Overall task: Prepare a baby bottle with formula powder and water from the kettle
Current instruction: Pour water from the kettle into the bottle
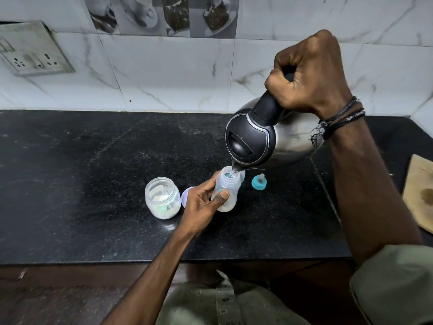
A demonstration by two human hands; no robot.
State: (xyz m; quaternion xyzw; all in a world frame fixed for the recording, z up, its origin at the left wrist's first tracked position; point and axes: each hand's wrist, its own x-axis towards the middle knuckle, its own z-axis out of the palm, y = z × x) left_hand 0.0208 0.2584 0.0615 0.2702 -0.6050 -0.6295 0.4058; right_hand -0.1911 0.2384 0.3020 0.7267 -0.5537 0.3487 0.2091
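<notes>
Bottle [226, 189] upright, mouth up, gripped by left hand [202, 203]; right hand [309, 73] grips tilted kettle [269, 137].

Black counter [93, 184]: jar [162, 200], teat cap [259, 182].

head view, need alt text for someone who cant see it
The right hand tilts a steel kettle, pouring water into an open baby bottle gripped by the left hand on a black counter. An open powder jar and teal nipple cap stand alongside.
</notes>
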